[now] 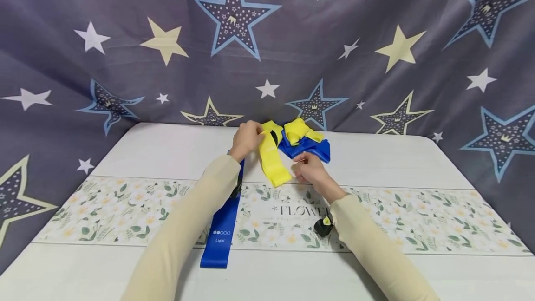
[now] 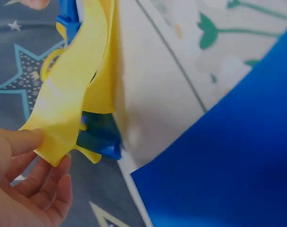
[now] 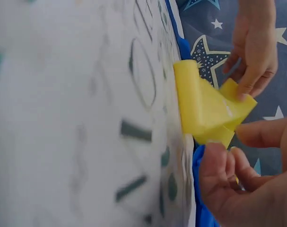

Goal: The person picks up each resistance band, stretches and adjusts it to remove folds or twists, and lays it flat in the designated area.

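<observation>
A yellow resistance band (image 1: 273, 164) lies as a loop at the back middle of the table. My left hand (image 1: 247, 139) pinches its far end between thumb and fingers, which the left wrist view shows holding the yellow band (image 2: 70, 99). Beside the band's near end is my right hand (image 1: 308, 168), fingers bent and apart; in the right wrist view nothing shows between the right hand's (image 3: 249, 172) thumb and fingertips. Behind it lies a crumpled blue band (image 1: 311, 147) with another bunched yellow band (image 1: 297, 130) on top.
A flat blue band (image 1: 220, 231) marked "Light" stretches under my left forearm toward the front. A floral runner (image 1: 138, 210) crosses the white table (image 1: 163, 147). Behind the table's back edge hangs a grey star-patterned cloth (image 1: 267, 68).
</observation>
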Motion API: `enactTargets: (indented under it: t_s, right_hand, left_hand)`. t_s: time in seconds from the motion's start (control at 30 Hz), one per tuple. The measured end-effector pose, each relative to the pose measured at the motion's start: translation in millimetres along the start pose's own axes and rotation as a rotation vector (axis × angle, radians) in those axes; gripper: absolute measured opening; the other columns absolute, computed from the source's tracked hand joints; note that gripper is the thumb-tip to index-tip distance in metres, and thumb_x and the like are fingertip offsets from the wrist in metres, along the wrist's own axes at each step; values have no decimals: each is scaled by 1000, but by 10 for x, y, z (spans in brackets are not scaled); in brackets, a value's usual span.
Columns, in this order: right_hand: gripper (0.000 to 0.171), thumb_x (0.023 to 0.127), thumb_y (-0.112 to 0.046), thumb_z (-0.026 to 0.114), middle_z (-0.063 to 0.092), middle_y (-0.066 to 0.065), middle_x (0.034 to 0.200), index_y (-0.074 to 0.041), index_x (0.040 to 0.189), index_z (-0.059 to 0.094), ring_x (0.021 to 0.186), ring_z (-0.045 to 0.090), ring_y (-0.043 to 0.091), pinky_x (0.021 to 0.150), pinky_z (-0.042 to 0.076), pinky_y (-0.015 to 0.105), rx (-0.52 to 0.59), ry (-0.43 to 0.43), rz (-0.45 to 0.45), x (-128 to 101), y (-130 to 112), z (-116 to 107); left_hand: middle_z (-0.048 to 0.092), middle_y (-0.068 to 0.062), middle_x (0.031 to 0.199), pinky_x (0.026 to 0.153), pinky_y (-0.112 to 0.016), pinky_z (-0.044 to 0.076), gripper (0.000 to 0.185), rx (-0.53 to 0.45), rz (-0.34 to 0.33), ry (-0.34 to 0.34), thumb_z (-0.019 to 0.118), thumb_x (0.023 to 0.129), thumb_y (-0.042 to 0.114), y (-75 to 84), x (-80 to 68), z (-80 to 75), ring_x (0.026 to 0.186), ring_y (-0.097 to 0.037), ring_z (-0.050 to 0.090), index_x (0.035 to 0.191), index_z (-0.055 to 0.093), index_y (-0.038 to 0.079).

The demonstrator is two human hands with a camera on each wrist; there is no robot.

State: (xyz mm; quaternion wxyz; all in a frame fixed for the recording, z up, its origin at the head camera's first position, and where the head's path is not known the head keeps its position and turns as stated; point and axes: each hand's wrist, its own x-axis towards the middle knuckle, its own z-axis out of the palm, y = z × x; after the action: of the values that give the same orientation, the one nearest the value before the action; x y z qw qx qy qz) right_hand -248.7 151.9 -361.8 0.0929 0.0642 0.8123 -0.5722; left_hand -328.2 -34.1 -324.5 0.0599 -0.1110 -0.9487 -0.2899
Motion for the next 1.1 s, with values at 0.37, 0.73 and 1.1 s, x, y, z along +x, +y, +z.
enactTargets:
  t_s: [0.37,0.73,1.1]
  right_hand:
    - [29,100,-17,47,63,3,89,2,120,57,67,61,11,63,53,24,148,-172,24,-85,-91,243]
    - [56,106,-35,19,43,24,144,2,144,33,98,66,12,82,54,23,569,-382,-90,-211,-198,461]
    - [59,104,-43,14,28,17,155,-6,150,22,119,59,17,101,45,29,964,-409,-214,-311,-272,533]
  left_hand:
    - [69,-11,91,57,-24,47,19,-124,92,31,57,91,13,210,-110,-210,66,-17,60,99,69,2]
    - [66,-13,86,57,-27,56,16,-442,19,47,59,90,11,466,-288,-412,58,-19,64,98,66,-1]
    - [60,-14,101,71,-29,58,24,-841,-169,-6,60,91,10,628,-417,-507,67,-14,65,109,59,-5]
